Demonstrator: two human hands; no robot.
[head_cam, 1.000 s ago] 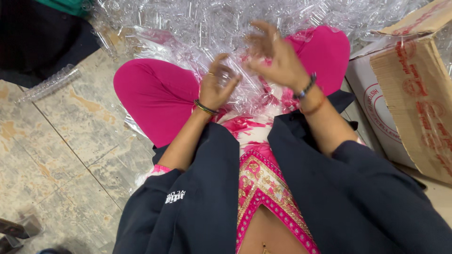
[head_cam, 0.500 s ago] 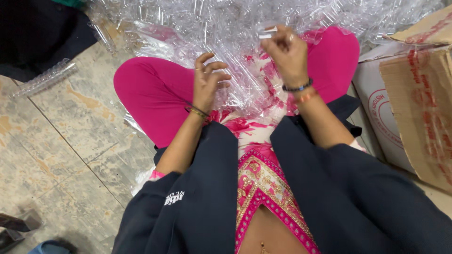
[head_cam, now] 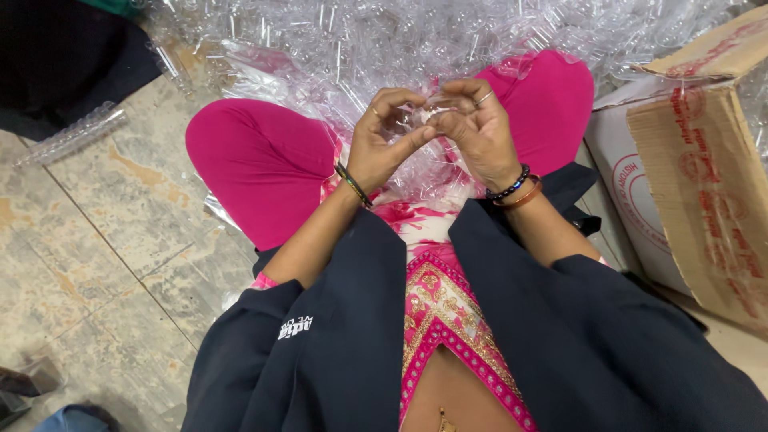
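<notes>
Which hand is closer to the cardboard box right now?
Right. The right hand is raised over the lap, on the side of the cardboard box; the left hand meets it from the far side.

small clear piece (head_cam: 436,112) mostly hidden by fingers (head_cam: 460,88); cardboard box (head_cam: 704,184) cut off right

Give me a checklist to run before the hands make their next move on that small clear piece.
1. Both hands on the piece: left hand and right hand meet at the small clear piece: ok.
2. Grip secure: fingers hide most of it: cannot tell.
3. Piece intact: too small and transparent: cannot tell.
4. Supply within reach: heap of clear plastic parts lies just ahead of the knees: ok.
5. Cardboard box nearby: at the right side, flap open: ok.
6. Lap free of loose plastic: clear plastic sheet spreads under the hands: not ok.
</notes>
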